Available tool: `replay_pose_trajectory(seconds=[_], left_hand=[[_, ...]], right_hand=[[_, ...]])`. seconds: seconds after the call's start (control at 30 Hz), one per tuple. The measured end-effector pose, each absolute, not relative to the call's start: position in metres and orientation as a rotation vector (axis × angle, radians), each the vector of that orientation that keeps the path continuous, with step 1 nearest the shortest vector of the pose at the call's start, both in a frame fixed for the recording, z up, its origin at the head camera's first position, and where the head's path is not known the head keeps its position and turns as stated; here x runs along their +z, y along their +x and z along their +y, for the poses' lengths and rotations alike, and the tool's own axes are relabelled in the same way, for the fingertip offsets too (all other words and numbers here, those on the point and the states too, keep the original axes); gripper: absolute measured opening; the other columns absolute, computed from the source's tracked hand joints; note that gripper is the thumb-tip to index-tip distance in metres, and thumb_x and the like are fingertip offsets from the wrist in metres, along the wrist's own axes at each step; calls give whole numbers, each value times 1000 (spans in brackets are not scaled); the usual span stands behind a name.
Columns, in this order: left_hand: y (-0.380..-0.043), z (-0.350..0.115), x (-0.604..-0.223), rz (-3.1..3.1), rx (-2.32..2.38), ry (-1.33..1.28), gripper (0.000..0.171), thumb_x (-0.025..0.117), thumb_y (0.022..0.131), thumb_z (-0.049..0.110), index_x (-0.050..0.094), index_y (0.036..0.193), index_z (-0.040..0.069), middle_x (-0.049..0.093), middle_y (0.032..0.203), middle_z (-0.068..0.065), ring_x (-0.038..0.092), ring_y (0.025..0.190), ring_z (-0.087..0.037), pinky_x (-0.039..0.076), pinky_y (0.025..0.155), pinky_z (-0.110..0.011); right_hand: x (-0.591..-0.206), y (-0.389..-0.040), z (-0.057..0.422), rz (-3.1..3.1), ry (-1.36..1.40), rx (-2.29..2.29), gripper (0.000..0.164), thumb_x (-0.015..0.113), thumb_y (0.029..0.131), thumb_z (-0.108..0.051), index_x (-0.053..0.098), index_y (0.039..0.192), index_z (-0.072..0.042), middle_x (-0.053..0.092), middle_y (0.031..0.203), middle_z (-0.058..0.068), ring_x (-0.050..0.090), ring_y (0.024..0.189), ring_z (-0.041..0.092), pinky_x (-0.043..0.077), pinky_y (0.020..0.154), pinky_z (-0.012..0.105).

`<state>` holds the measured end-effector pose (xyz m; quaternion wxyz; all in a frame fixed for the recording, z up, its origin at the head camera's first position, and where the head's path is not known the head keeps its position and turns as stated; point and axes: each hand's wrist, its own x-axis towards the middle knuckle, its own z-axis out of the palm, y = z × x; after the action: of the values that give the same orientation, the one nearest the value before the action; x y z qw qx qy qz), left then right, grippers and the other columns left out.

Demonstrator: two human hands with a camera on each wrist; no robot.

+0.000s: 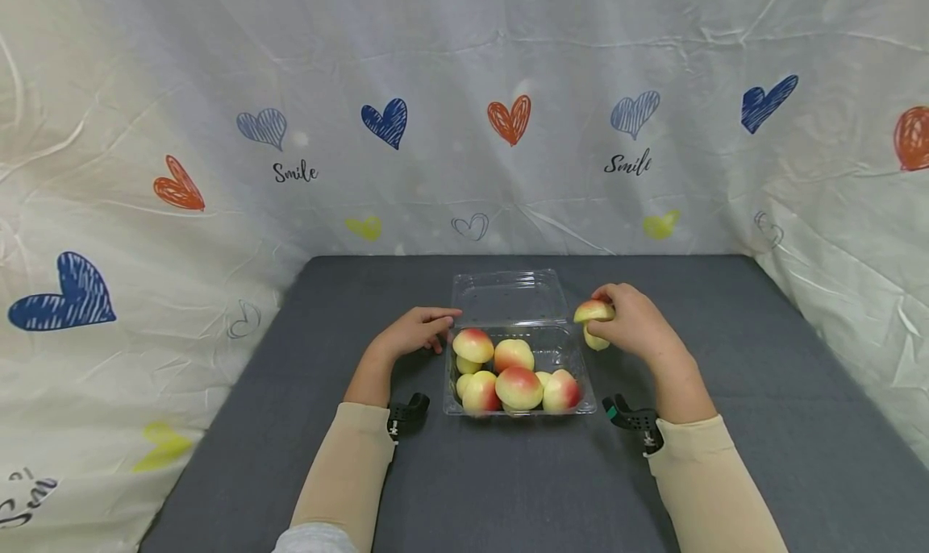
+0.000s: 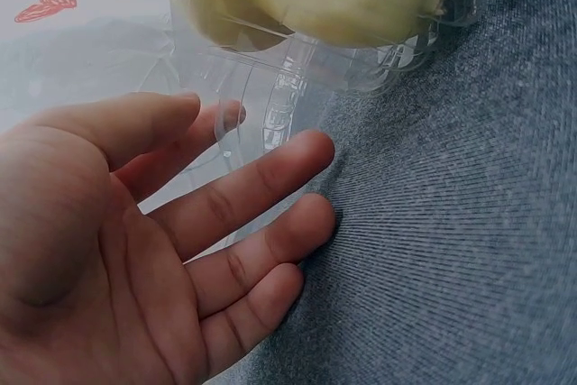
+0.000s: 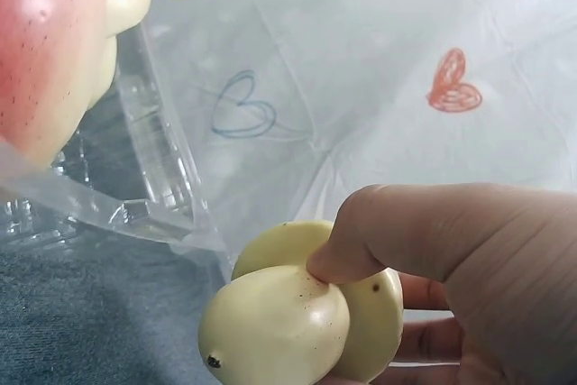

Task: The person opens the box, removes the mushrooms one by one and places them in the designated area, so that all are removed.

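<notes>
A clear plastic clamshell box lies with its lid folded back. Inside are several plump, mushroom-shaped pieces with red-and-yellow caps and pale stems. At the box's left edge my left hand has its index finger stretched to the hinge side; its fingers look relaxed and hold nothing. Just right of the box, my right hand pinches another mushroom. The right wrist view shows that mushroom's pale bulbous stem toward the camera, with the thumb pressed where stem meets cap.
A dark grey cloth covers the table. Behind and at the sides hangs a white curtain printed with hearts and words. A black wrist camera sits on the left wrist, another on the right.
</notes>
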<state>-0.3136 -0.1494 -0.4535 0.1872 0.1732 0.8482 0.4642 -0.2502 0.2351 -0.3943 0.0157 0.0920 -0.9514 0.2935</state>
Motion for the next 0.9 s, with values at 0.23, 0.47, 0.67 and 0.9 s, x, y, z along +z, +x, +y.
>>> replay_pose_trajectory(seconds=[0.23, 0.47, 0.67, 0.9], left_hand=[[-313, -150, -454, 2386, 1306, 498, 42, 51, 110, 31, 57, 150, 17, 68, 101, -9, 68, 83, -27, 52, 82, -42], [-314, -151, -454, 2386, 1298, 502, 43, 51, 110, 31, 55, 151, 17, 69, 103, -9, 68, 85, -27, 51, 83, -43], [-315, -151, -454, 2388, 1295, 513, 42, 52, 110, 30, 56, 150, 18, 69, 103, -8, 68, 84, -26, 51, 82, -42], [-315, -151, -455, 2387, 1302, 510, 42, 52, 110, 28, 56, 151, 15, 70, 103, -8, 68, 82, -25, 51, 79, -39]], right_hand=[[-404, -256, 237, -2965, 285, 871, 46, 74, 85, -17, 63, 122, 8, 61, 110, 22, 57, 91, 34, 49, 77, 48], [-411, -260, 238, -2982, 321, 833, 48, 71, 83, -14, 62, 123, 11, 61, 108, 23, 56, 87, 33, 48, 76, 49], [-414, -262, 236, -2999, 324, 787, 45, 72, 82, -14, 63, 119, 9, 61, 104, 21, 55, 86, 33, 47, 76, 49], [-420, -265, 234, -3010, 341, 779, 41, 72, 82, -12, 65, 116, 8, 60, 101, 19, 55, 83, 31, 48, 72, 47]])
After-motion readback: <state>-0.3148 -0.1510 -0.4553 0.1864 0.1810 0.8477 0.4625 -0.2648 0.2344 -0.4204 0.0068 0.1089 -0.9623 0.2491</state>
